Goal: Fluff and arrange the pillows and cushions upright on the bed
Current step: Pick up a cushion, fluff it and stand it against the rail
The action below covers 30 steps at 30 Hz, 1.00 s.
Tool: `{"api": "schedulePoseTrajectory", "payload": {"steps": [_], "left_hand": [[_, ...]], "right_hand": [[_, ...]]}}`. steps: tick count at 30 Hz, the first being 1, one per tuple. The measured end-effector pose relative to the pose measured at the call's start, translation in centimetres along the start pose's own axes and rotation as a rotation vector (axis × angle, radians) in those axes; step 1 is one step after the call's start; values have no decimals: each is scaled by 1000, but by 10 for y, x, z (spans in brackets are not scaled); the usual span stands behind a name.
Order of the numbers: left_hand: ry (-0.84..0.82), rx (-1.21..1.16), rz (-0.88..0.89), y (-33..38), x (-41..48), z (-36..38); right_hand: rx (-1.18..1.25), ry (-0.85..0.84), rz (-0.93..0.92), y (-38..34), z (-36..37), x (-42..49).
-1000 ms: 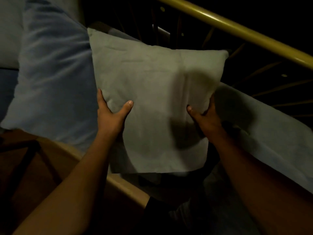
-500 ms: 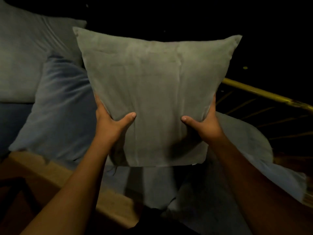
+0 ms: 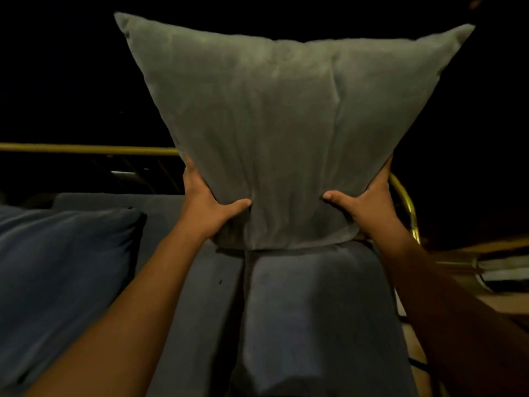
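A square grey cushion (image 3: 286,133) is held up in the air in front of me, upright, its two top corners flared outward. My left hand (image 3: 209,204) grips its lower left edge, thumb pressed into the front. My right hand (image 3: 366,204) grips the lower right edge the same way, squeezing the bottom narrow. Below the cushion a blue pillow (image 3: 315,316) lies flat on the bed. Another blue pillow (image 3: 57,276) lies to the left.
A brass headboard rail (image 3: 86,149) runs across behind the bed and curves down at the right (image 3: 406,202). The room beyond is dark. The blue bed sheet (image 3: 200,282) shows between the two pillows.
Both hands have lifted the grey cushion higher and squeezed its lower part inward. My view has swung up and around, so the headboard rail now runs level behind it.
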<state>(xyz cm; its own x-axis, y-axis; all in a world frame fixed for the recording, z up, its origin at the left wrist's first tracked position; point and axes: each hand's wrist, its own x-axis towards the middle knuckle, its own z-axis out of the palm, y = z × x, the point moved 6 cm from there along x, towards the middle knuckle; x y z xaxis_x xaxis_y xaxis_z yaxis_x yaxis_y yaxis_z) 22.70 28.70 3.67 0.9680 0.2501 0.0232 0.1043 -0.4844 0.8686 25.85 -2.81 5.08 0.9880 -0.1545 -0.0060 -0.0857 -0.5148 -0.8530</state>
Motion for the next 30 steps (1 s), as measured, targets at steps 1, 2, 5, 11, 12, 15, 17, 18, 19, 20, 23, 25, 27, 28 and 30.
{"api": "schedulePoseTrajectory", "payload": {"steps": [1,2,5,11,12,15,17,18,19,20,23,25,27,28,30], "left_hand": [[-3,7,20,6,2,15],[-6,14,26,9,4,29],[-13,15,28,12,12,70],[-140,62,-93,-15,21,146],[-167,72,-110,-21,22,153],[-183,153,-122,-24,27,163],[-114,211,-100,-9,27,156],[-65,234,-20,5,28,151],[-36,276,89,23,30,148],[-35,338,194,39,33,147],[-118,551,337,71,54,156],[-158,628,314,76,66,162],[-180,672,299,73,66,165],[-193,679,296,70,64,164],[-236,667,298,67,57,159]], "right_hand": [[-3,20,4,10,-11,4],[-7,35,16,21,-21,7],[-22,70,54,57,-40,18],[-48,53,133,127,-41,32],[-41,27,150,136,-37,33],[-54,23,158,145,-30,39],[-101,86,127,130,-33,41],[-135,122,63,116,-35,43],[-187,154,-20,100,-38,46],[-261,175,-104,84,-39,50],[-461,142,-181,55,-33,69],[-515,98,-137,55,-29,75],[-510,71,-106,59,-26,72],[-514,60,-98,60,-26,70],[-545,47,-65,58,-24,63]]}}
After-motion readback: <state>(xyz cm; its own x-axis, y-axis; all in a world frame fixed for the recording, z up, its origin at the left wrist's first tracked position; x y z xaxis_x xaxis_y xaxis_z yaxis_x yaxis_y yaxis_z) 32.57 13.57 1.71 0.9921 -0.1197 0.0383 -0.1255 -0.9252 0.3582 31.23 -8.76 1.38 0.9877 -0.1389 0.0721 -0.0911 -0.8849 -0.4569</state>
